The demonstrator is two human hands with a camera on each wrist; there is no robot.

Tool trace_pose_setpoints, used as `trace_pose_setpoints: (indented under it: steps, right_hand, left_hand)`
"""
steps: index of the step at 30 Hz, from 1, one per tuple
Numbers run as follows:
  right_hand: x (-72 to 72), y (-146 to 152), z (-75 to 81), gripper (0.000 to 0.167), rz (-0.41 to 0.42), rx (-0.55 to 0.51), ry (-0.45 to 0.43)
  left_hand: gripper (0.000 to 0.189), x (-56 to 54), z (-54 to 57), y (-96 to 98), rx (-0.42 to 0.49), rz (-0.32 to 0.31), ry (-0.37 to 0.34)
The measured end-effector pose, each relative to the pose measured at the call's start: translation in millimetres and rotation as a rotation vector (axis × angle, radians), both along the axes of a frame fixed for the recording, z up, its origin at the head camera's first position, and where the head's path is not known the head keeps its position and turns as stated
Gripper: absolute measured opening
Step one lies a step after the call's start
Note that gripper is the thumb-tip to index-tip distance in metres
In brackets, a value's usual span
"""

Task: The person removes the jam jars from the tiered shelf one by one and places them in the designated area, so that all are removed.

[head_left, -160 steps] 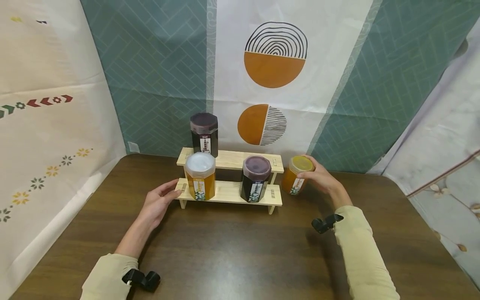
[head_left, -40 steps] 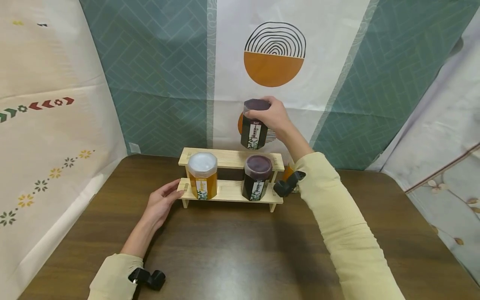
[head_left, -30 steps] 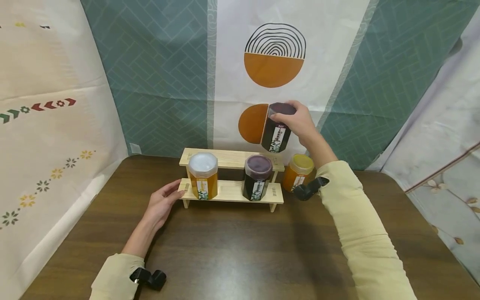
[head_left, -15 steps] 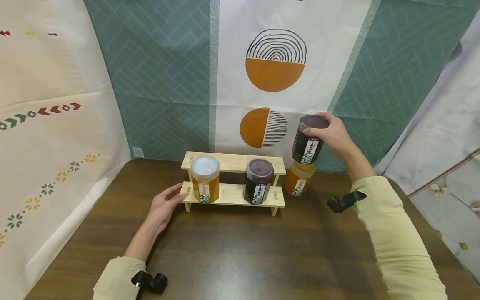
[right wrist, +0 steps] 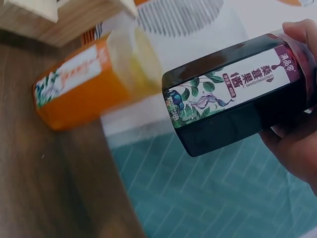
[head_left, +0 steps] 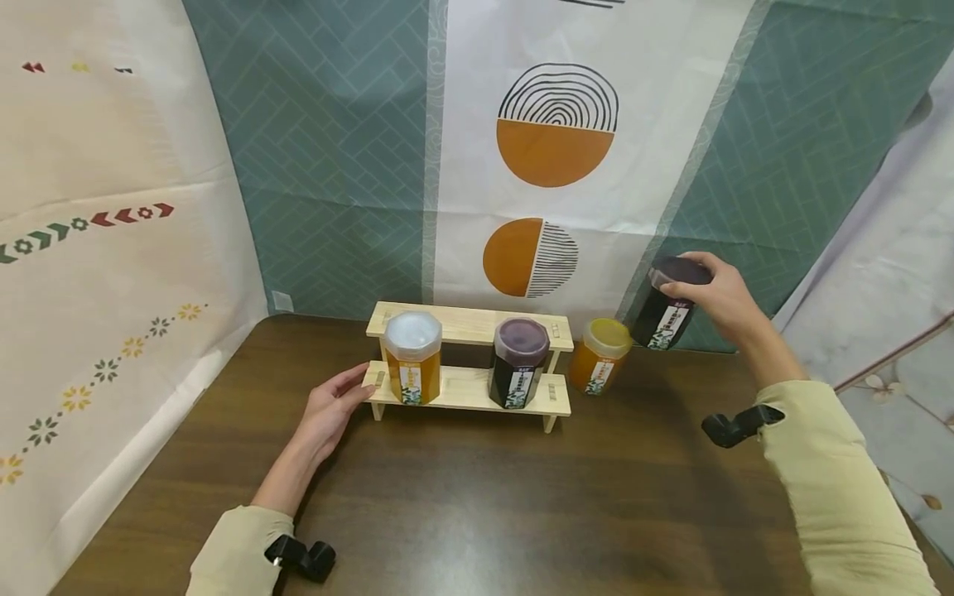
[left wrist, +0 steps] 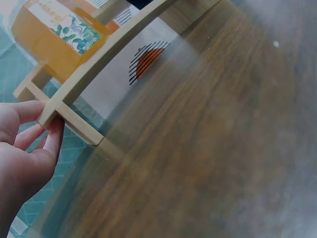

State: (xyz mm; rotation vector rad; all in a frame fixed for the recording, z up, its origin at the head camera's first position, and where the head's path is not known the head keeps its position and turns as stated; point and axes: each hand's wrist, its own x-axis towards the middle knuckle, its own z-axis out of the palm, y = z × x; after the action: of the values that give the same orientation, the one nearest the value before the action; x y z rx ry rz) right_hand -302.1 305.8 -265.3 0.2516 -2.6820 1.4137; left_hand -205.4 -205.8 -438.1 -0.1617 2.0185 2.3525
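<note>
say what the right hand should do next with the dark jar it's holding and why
Probably lower the dark jar onto the table, just right of the yellow-lidded jar: the right hand grips it near the top, and it hangs raised off the table beside that jar, with nothing visibly supporting it from below.

At three o'clock, the right hand (right wrist: 294, 153) grips a dark jar (right wrist: 223, 121) by its lidded end, the label (leaves and printed characters) facing the camera. A blurred orange jar (right wrist: 84, 99) sits toward nine, pale wooden pieces (right wrist: 74, 20) at half past ten, teal patterned cloth (right wrist: 213, 193) at five.
</note>
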Motion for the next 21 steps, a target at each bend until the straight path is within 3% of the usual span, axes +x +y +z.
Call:
trace_pose_setpoints:
  steps: [9, 21]
  right_hand:
    - [0.8, 24.0, -36.2, 0.071, -0.025, 0.127, -0.060]
    - [8.1, 37.9, -94.8, 0.068, 0.000, 0.123, -0.074]
  left_hand:
    - [0.054, 0.0, 0.1, -1.4, 0.013, 0.000, 0.012]
    - [0.055, 0.2, -1.1, -1.5, 0.004, -0.015, 0.014]
